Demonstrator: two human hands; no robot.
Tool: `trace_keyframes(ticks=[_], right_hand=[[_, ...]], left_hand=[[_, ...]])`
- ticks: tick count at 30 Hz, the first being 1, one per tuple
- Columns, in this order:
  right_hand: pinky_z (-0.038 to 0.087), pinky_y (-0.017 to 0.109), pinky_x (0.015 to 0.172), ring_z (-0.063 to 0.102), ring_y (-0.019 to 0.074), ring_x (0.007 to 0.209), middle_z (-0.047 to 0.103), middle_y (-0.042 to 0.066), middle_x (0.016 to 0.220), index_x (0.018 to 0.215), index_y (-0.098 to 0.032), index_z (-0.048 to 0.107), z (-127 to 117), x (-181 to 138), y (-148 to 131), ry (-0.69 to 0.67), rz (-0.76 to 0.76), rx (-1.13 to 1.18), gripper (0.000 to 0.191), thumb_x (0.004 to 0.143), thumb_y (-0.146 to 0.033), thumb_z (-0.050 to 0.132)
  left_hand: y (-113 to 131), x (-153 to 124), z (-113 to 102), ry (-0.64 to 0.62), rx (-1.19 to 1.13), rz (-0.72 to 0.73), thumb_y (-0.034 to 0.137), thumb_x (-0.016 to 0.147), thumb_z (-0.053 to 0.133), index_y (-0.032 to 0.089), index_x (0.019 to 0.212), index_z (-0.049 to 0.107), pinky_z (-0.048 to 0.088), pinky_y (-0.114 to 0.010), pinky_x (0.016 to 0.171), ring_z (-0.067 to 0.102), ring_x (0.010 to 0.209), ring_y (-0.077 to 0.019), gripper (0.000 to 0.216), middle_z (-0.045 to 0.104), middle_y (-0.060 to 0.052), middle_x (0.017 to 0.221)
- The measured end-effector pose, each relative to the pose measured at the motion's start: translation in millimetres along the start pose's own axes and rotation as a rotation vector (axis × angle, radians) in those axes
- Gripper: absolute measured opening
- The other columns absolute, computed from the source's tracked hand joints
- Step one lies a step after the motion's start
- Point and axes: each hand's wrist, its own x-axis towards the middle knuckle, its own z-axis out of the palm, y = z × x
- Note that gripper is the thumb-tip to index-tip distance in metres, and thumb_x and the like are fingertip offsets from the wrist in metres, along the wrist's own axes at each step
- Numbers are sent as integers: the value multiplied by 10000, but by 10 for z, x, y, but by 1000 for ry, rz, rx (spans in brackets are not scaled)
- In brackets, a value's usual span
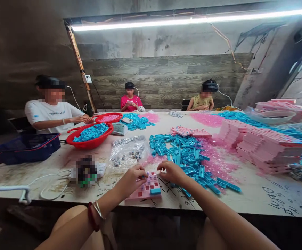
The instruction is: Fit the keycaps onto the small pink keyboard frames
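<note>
A pink tray (143,196) with square red-marked recesses lies at the table's front edge. One blue piece (155,191) sits in its near right corner, and small clear pieces (148,180) stand in some recesses. Over the tray's left far part is my left hand (135,176), its fingers pinched together; anything between them is too small to make out. My right hand (173,172) hovers at the far right corner with fingers bent and slightly apart, and nothing shows in them. Beyond it spreads a heap of blue pieces (182,149).
Pink clear pieces (214,161) lie scattered right of the blue heap. Stacked pink trays (267,149) rise at right. A plastic bag (128,151), red basket (89,140), navy basket (28,149) and cabled power strip (101,169) stand left. Several co-workers sit across the table.
</note>
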Motion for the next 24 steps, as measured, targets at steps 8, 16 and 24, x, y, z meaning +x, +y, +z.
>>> trace_keyframes(ticks=[8, 16, 24], right_hand=[[446, 256, 697, 589, 148, 742, 667, 47, 813, 843, -167, 680, -96, -64, 3, 82, -58, 117, 203, 689, -101, 566], [452, 248, 685, 590, 134, 718, 669, 35, 788, 835, -170, 683, -158, -151, -226, 106, -156, 155, 206, 680, -82, 579], [447, 243, 681, 582, 133, 715, 658, 34, 803, 845, -178, 684, -118, -213, -300, 83, -163, 162, 232, 671, -73, 570]], left_hand=[[55, -65, 39, -164, 37, 74, 71, 799, 446, 211, 1009, 636, 431, -243, 817, 546, 909, -142, 315, 582, -39, 993], [49, -85, 113, -209, 167, 49, 57, 761, 477, 187, 865, 623, 406, -264, 758, 531, 859, -162, 221, 615, -17, 890], [96, -65, 120, -140, 265, 97, 117, 760, 550, 170, 720, 618, 395, -270, 738, 521, 828, -168, 95, 617, -14, 826]])
